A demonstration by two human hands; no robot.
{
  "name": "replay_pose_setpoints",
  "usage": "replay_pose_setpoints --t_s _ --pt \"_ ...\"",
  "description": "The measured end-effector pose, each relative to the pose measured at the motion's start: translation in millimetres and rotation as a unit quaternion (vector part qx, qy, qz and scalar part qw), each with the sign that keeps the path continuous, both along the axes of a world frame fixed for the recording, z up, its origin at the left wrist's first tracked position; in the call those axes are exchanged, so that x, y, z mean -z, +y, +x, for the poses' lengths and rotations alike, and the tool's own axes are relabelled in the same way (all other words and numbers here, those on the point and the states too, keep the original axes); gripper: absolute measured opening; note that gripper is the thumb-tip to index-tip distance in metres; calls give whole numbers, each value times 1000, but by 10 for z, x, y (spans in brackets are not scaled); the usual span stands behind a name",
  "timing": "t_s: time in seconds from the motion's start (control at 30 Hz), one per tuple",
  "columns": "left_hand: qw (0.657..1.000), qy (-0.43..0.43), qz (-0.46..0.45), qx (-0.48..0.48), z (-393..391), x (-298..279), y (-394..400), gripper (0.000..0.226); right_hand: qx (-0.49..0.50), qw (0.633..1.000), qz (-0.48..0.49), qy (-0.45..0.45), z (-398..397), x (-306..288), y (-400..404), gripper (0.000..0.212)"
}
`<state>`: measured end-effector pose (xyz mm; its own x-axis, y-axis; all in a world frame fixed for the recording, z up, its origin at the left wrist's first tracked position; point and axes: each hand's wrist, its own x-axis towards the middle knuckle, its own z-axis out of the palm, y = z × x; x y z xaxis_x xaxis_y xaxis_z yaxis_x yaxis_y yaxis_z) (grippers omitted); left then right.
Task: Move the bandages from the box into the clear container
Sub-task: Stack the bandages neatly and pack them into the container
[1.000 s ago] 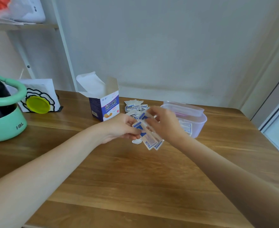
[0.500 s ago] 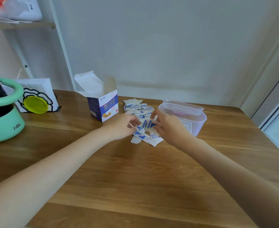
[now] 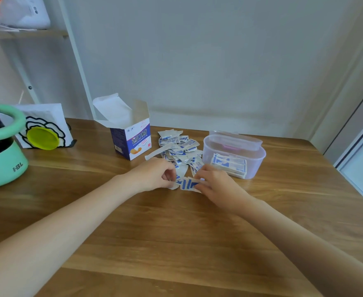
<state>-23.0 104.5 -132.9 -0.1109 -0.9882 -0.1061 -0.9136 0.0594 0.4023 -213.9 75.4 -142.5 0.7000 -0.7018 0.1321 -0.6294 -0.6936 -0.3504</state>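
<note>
A blue-and-white bandage box stands open on the wooden table. To its right lies a loose pile of wrapped bandages. A clear container further right holds a stack of bandages. My left hand and my right hand meet at the near edge of the pile. Both pinch a small bunch of blue-and-white bandages that lies low on the table between them.
A mint-green pot with a black inside stands at the far left. Behind it leans a white card with a yellow disc. A white shelf post rises behind the box. The container's lid rests behind it.
Both hands have come down from above the table to its surface at the pile's near edge, and the bunch of bandages between them now lies flat on the wood.
</note>
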Motion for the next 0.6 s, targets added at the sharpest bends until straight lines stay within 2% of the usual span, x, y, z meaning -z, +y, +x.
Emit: replay_pose_setpoints --t_s 0.07,0.13,0.2,0.27,0.37,0.43,0.5,0.57,0.6 --pt "1000 18 -1 -18 -14 -26 9 21 5 999 29 -14 103 -28 6 24" --pt "999 11 -25 -26 -6 -45 -8 32 7 999 40 18 227 -40 0 25" --pt "998 -60 -32 -7 14 -48 -49 39 16 998 46 51 339 -32 1 26" --pt "993 -119 -10 11 38 -44 -82 37 28 997 46 59 423 0 -16 27" --pt "992 -126 -19 8 79 -65 -115 24 29 997 47 59 435 21 -19 28" --pt "994 -101 -44 0 92 -92 -117 16 17 998 46 44 388 14 -7 27" --pt "996 -37 -74 -34 99 -141 -85 15 17 998 57 -6 340 -21 8 25" --pt "989 76 -91 -90 85 -207 -58 22 51 982 140 -116 297 -106 21 23" --pt "979 143 -89 -113 68 -241 -48 21 63 955 217 -191 285 -156 31 18"
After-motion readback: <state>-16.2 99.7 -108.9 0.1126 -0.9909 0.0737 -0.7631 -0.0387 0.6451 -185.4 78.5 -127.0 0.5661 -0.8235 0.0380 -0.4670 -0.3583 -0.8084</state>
